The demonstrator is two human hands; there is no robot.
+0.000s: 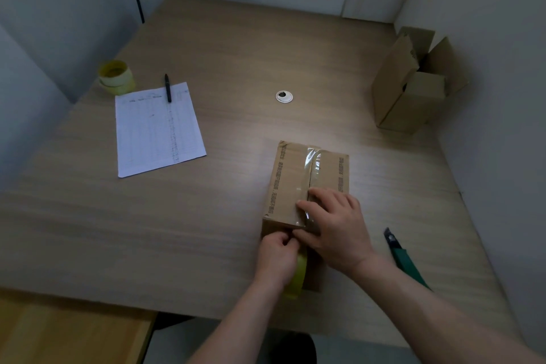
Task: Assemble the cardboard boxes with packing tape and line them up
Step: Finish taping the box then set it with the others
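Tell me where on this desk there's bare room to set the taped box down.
Bare desk lies between the paper sheet and the taped box, and behind the grommet up to the back wall. Crowded: the near right, with both hands, tape roll and utility knife, and the open box.

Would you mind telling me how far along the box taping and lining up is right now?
Done: clear tape runs along the near box's top seam. In hand: the right hand presses the tape at the near edge while the left hand grips the tape roll. Left: cutting it with the knife; the open box has unsealed flaps.
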